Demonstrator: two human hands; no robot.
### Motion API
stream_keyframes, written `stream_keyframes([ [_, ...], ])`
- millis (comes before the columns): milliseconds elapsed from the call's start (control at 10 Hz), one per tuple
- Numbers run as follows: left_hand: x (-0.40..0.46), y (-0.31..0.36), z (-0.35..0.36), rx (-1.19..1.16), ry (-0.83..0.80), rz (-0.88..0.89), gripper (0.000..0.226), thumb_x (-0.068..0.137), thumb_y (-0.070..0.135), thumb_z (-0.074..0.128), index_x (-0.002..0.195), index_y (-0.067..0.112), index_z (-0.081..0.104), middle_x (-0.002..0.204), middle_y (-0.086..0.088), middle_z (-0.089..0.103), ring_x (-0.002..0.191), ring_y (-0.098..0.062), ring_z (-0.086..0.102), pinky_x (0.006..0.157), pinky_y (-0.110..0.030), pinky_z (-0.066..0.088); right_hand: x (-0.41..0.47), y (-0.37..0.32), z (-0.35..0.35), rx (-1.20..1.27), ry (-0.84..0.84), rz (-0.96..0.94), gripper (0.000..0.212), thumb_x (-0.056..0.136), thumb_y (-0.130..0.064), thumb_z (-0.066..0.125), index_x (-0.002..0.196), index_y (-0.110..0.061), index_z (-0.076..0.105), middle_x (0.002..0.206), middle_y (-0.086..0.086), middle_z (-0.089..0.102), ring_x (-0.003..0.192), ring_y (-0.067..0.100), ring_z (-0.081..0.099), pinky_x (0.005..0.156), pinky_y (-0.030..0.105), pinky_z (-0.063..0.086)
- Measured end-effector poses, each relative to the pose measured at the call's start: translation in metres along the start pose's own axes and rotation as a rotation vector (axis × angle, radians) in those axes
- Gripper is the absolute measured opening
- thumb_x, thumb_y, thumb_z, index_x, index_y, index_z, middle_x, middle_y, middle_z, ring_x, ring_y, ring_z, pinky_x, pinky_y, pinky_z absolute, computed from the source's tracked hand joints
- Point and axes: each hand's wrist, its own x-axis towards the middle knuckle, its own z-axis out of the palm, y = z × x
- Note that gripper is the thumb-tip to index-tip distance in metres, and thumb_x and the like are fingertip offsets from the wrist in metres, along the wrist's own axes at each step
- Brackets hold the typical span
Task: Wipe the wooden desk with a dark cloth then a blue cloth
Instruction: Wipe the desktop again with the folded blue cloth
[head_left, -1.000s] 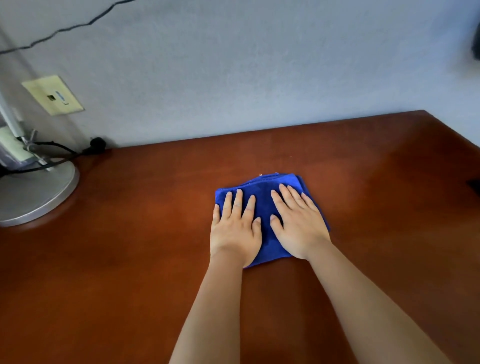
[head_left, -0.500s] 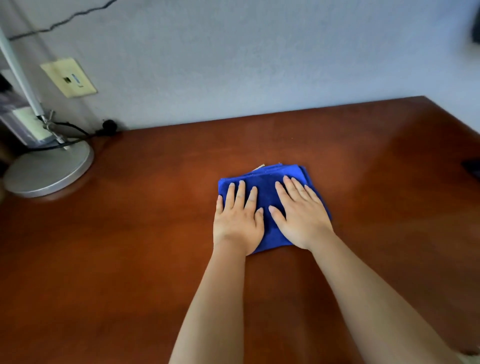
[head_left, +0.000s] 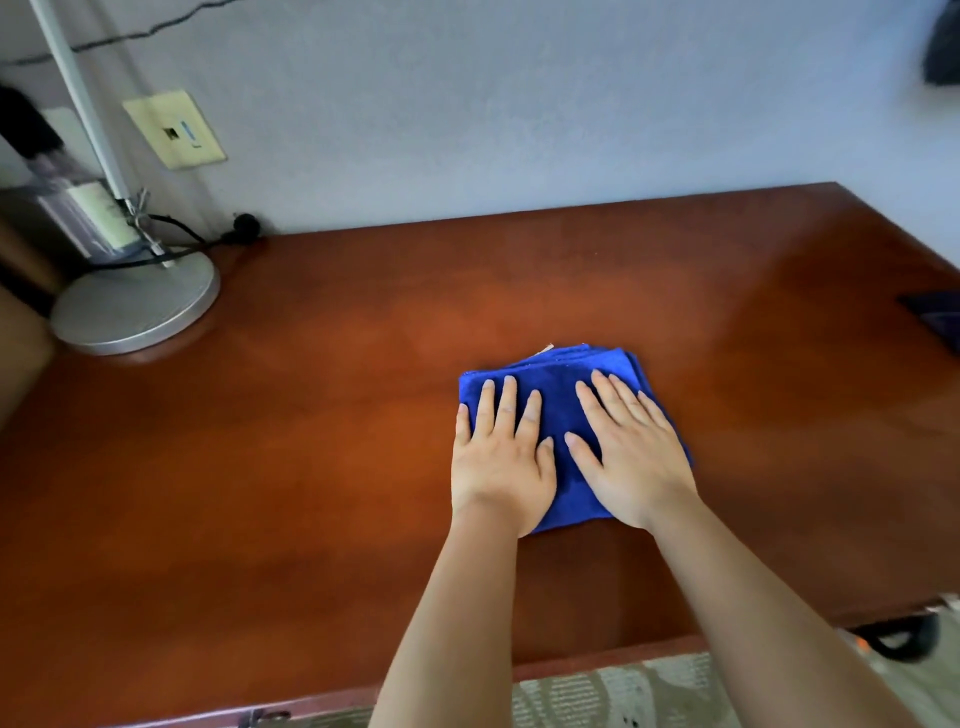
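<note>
A folded blue cloth (head_left: 558, 400) lies flat on the reddish wooden desk (head_left: 311, 441), right of its middle. My left hand (head_left: 501, 462) presses on the cloth's left part with straight fingers, its outer edge over the cloth's left border. My right hand (head_left: 631, 457) lies flat beside it on the cloth's right part, fingers spread and pointing toward the wall. Both palms cover much of the cloth. A dark cloth (head_left: 935, 317) shows partly at the desk's right edge.
A lamp with a round silver base (head_left: 137, 306) and slanted pole stands at the desk's back left, with a black cable (head_left: 176, 244) running to the wall. A wall plate (head_left: 174, 130) sits above. The desk's front edge and patterned carpet (head_left: 623, 691) show below.
Both hands and the blue cloth have slid toward the desk's front and right, away from the lamp. The view has tilted down, so the front edge and carpet appear.
</note>
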Motion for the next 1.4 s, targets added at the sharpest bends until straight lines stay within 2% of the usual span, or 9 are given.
stream_keyframes([
  [100,0.012,-0.002,-0.003,0.011,-0.006,0.022,0.056,0.103,0.041,0.012,0.154,0.026,-0.003,0.161,0.0,-0.013,0.147,-0.02,-0.018,0.119,-0.043,-0.009,0.007,0.002,0.001,0.016,0.017,0.033,0.089,0.076,-0.058,-0.011,0.154,-0.02,0.009,0.161,-0.001,0.002,0.148,0.012,-0.001,0.116,0.028,-0.005],
  [200,0.03,-0.002,-0.005,0.018,-0.002,0.033,0.056,0.103,0.041,0.012,0.154,0.026,-0.003,0.161,0.0,-0.013,0.147,-0.02,-0.018,0.119,-0.043,-0.008,0.021,0.007,0.0,0.017,0.028,0.045,0.077,0.088,-0.058,0.001,0.154,-0.02,0.008,0.161,-0.002,0.001,0.148,0.011,-0.002,0.116,0.028,-0.004],
  [300,0.048,-0.001,-0.007,0.019,-0.002,0.036,0.055,0.103,0.041,0.012,0.154,0.026,-0.003,0.161,0.0,-0.013,0.147,-0.02,-0.018,0.119,-0.043,-0.008,0.04,0.015,-0.001,0.018,0.017,0.049,0.064,0.099,-0.05,0.021,0.154,-0.021,0.006,0.161,-0.002,0.0,0.148,0.011,-0.003,0.117,0.029,-0.003],
  [1100,0.256,-0.01,-0.031,0.0,0.028,-0.084,0.055,0.103,0.041,0.016,0.154,0.027,0.0,0.162,0.0,-0.01,0.147,-0.018,-0.015,0.12,-0.041,-0.007,0.258,0.075,-0.007,0.014,0.001,-0.104,0.064,0.099,-0.049,0.021,0.154,-0.019,0.006,0.161,0.001,-0.001,0.148,0.013,-0.003,0.119,0.031,-0.003],
  [1400,0.287,-0.015,-0.033,-0.006,0.032,-0.123,0.055,0.103,0.039,0.016,0.154,0.026,0.002,0.162,0.0,-0.008,0.148,-0.018,-0.013,0.12,-0.041,-0.006,0.297,0.081,-0.008,0.01,-0.017,-0.144,0.063,0.1,-0.048,0.022,0.154,-0.018,0.007,0.161,0.002,0.002,0.148,0.014,-0.001,0.119,0.032,-0.002],
])
